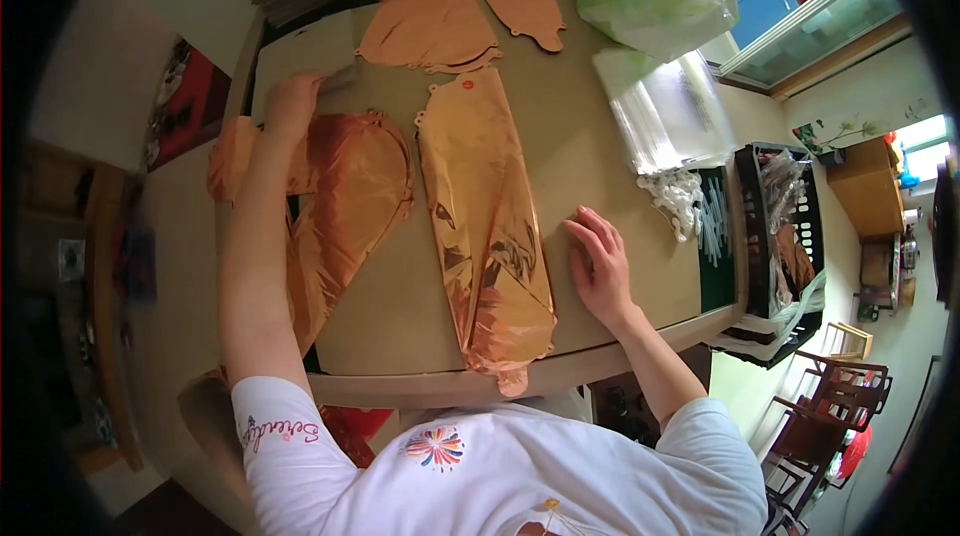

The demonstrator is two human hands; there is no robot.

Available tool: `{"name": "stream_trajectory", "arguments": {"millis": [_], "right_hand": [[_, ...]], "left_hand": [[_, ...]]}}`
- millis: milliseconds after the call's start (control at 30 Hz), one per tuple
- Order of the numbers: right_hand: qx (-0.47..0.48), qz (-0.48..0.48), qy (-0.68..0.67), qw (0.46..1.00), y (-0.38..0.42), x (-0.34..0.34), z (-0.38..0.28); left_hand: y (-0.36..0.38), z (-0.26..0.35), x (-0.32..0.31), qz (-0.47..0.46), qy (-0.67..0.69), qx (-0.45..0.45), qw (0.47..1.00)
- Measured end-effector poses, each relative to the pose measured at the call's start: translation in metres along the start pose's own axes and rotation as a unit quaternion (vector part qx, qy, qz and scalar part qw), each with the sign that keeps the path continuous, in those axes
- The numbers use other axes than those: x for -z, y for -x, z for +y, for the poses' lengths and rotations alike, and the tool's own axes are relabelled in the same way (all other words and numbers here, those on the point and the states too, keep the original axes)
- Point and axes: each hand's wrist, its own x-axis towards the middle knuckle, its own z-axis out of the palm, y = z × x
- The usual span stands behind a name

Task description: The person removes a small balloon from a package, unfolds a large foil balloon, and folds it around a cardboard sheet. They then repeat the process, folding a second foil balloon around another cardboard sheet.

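A deflated copper-coloured foil balloon (490, 226) lies folded lengthwise in front of me, its tabbed end near the table edge. My right hand (602, 266) rests on the cardboard to its right, fingers stretched out and holding nothing. My left hand (293, 104) reaches to the far left, its fingers closed at a blurred greyish flat piece (338, 80) whose kind I cannot make out. Under and beside my left forearm lies another flat copper balloon (350, 181), partly covered by the arm.
More flat copper balloons (430, 21) are piled at the back. A pale green plastic bag (655, 8), a stack of clear plastic sleeves (672, 116), white ribbon (672, 201) and pale straws (713, 221) line the right side. A black crate (780, 246) stands beyond the right edge.
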Motion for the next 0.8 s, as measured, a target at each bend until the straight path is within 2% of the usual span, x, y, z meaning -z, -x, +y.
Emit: {"name": "stream_trajectory", "arguments": {"millis": [100, 233, 300, 333, 367, 400, 433, 467, 500, 533, 567, 667, 700, 767, 800], "right_hand": [[0.004, 0.007, 0.0, 1.0, 0.0, -0.001, 0.0], [0.002, 0.023, -0.012, 1.0, 0.0, 0.0, -0.001], [-0.032, 0.035, -0.126, 0.991, -0.006, 0.005, -0.009], [-0.05, 0.039, -0.183, 0.981, -0.011, 0.009, -0.015], [-0.101, 0.011, -0.314, 0.944, -0.017, 0.011, -0.02], [-0.15, -0.016, -0.439, 0.886, -0.027, 0.013, -0.026], [-0.191, -0.042, -0.554, 0.809, -0.038, 0.015, -0.034], [-0.229, -0.048, -0.58, 0.781, -0.05, 0.017, -0.044], [-0.267, -0.054, -0.604, 0.749, -0.06, 0.019, -0.057], [-0.305, -0.06, -0.626, 0.715, -0.066, 0.018, -0.066], [-0.314, -0.073, -0.589, 0.741, -0.066, 0.008, -0.064], [-0.281, -0.135, -0.519, 0.796, -0.052, -0.007, -0.048], [-0.291, -0.153, -0.436, 0.838, -0.048, -0.002, -0.048], [-0.295, -0.147, -0.429, 0.841, -0.036, 0.002, -0.04], [-0.297, -0.143, -0.427, 0.842, -0.028, 0.002, -0.035]], "left_hand": [[-0.004, -0.006, 0.0, -0.054, -0.072, 0.017, 0.996], [0.005, 0.003, 0.009, 0.073, -0.051, -0.021, 0.996], [0.024, 0.041, 0.037, 0.148, -0.034, -0.065, 0.986], [0.038, 0.066, 0.051, 0.14, -0.025, -0.09, 0.986], [0.058, 0.094, 0.061, 0.13, -0.015, -0.114, 0.985], [0.08, 0.123, 0.067, 0.064, 0.058, -0.107, 0.991], [0.102, 0.14, 0.064, 0.065, 0.086, -0.152, 0.982], [0.124, 0.158, 0.06, 0.063, 0.114, -0.197, 0.972], [0.145, 0.166, 0.045, 0.124, 0.098, -0.292, 0.943], [0.166, 0.178, 0.046, 0.103, 0.046, -0.322, 0.94], [0.182, 0.189, 0.047, 0.081, -0.006, -0.351, 0.933], [0.215, 0.206, 0.034, -0.002, 0.126, -0.317, 0.94], [0.22, 0.209, 0.034, -0.008, 0.155, -0.289, 0.945], [0.227, 0.21, 0.036, -0.021, 0.21, -0.229, 0.95], [0.23, 0.207, 0.029, -0.031, 0.188, -0.214, 0.958]]}}
